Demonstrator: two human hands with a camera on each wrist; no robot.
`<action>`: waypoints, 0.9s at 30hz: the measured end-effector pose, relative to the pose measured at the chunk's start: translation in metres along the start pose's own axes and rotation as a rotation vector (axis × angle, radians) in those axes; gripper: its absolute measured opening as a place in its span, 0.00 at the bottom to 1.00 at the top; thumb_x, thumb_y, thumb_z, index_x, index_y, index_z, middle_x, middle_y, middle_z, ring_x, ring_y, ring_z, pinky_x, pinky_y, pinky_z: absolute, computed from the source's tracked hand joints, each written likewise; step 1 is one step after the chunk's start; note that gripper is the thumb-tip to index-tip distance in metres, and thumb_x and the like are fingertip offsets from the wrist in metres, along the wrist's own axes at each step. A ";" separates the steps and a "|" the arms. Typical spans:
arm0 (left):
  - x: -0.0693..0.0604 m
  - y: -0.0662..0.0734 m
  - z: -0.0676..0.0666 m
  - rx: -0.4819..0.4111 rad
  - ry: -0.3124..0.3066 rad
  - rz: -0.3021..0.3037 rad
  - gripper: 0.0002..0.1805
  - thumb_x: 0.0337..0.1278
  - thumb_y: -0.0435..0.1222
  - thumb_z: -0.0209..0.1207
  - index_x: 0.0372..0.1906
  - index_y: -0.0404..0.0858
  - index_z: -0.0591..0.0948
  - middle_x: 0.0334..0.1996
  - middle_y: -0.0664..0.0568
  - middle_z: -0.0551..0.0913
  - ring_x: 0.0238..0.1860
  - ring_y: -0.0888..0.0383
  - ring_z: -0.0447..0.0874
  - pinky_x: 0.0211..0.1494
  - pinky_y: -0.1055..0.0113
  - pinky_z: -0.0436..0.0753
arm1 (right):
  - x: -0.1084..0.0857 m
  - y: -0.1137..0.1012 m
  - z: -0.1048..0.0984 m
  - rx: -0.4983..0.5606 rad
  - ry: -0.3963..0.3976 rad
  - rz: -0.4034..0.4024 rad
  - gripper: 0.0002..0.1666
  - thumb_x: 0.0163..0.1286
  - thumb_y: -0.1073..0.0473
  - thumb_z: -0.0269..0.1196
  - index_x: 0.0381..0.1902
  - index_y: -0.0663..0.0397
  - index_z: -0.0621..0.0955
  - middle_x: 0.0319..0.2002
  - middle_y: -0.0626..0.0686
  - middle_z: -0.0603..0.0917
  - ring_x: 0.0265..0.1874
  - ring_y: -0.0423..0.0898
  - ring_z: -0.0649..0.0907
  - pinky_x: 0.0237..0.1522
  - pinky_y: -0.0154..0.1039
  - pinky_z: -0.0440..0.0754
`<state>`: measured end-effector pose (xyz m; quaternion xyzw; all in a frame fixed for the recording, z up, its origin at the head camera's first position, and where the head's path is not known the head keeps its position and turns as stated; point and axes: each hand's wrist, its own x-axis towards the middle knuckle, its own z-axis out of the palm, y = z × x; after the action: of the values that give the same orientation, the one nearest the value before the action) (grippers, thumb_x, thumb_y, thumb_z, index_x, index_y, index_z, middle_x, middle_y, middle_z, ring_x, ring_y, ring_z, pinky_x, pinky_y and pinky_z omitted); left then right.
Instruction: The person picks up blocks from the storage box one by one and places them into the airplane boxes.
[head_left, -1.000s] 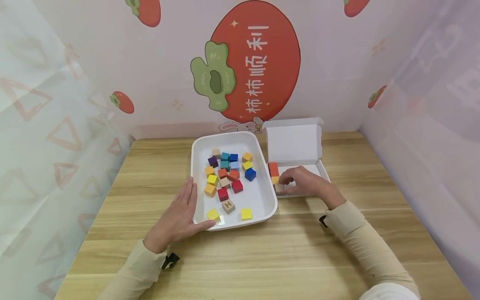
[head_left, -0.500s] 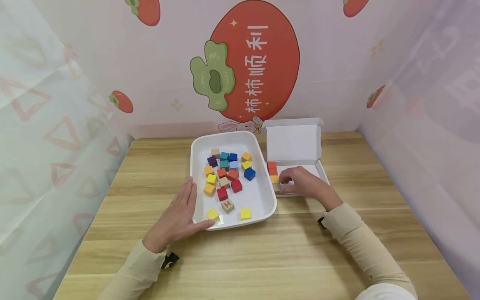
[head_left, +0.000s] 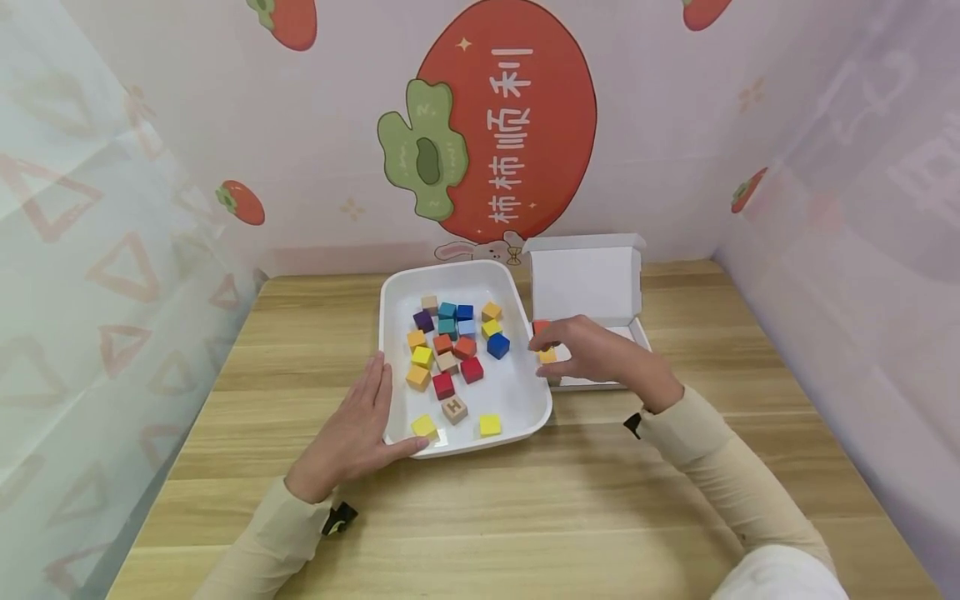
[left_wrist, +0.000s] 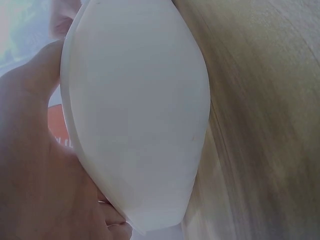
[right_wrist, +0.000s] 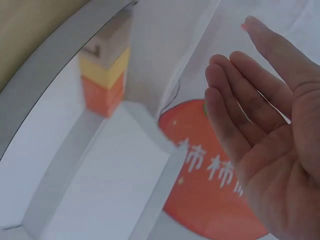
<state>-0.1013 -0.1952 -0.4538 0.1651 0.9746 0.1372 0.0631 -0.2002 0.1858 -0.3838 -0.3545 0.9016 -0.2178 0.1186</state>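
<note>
**Left hand at the tray, right hand between tray and box**

A white, round-cornered tray (head_left: 521, 400) rests on the wood-grain tabletop (head_left: 480, 525), carrying loose painted and bare wooden cubes, among them a pale wooden cube marked "H" (head_left: 454, 409) and a dark blue cube (head_left: 498, 346). The left hand (head_left: 352, 429) lies along the tray's near-left corner, fingers extended on the side and thumb on the near rim, presumably to keep it from sliding; it holds no cube that can be seen. The right hand (head_left: 596, 354) hovers over the tray's right rim and the adjoining white cardboard box (head_left: 640, 335), thumb and fingertips moderately parted, with nothing visible between them. The box's lid (head_left: 585, 285) stands raised, leaving the interior accessible from above. Along the inner left wall, a pale wooden cube with a dark mark (right_wrist: 107, 45), a yellow-orange cube (right_wrist: 105, 75) and orange-red cubes (right_wrist: 101, 96) form a close row, an arrangement that probably saves space. The short gap between containers likely keeps the reach brief.
</note>
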 end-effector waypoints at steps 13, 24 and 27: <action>0.000 -0.001 0.001 0.000 0.005 0.012 0.70 0.58 0.76 0.55 0.84 0.27 0.45 0.87 0.36 0.36 0.88 0.36 0.39 0.87 0.40 0.55 | 0.029 -0.037 0.047 -0.020 -0.258 -0.092 0.23 0.67 0.52 0.77 0.58 0.53 0.88 0.52 0.52 0.92 0.50 0.47 0.89 0.58 0.41 0.89; 0.000 -0.001 0.000 -0.005 -0.004 0.003 0.71 0.58 0.76 0.55 0.84 0.27 0.45 0.87 0.36 0.36 0.87 0.36 0.38 0.87 0.40 0.54 | 0.038 -0.042 0.070 -0.067 -0.305 -0.124 0.09 0.70 0.57 0.74 0.47 0.48 0.90 0.39 0.46 0.90 0.37 0.43 0.83 0.47 0.31 0.85; 0.000 -0.001 0.000 -0.009 0.000 0.006 0.71 0.58 0.76 0.55 0.84 0.27 0.45 0.87 0.36 0.36 0.88 0.36 0.38 0.87 0.40 0.54 | 0.040 -0.042 0.072 -0.062 -0.304 -0.121 0.10 0.69 0.56 0.75 0.46 0.48 0.90 0.38 0.46 0.90 0.36 0.42 0.82 0.45 0.30 0.84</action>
<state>-0.1014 -0.1959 -0.4537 0.1677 0.9736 0.1416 0.0634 -0.1777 0.1083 -0.4294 -0.4403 0.8567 -0.1405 0.2292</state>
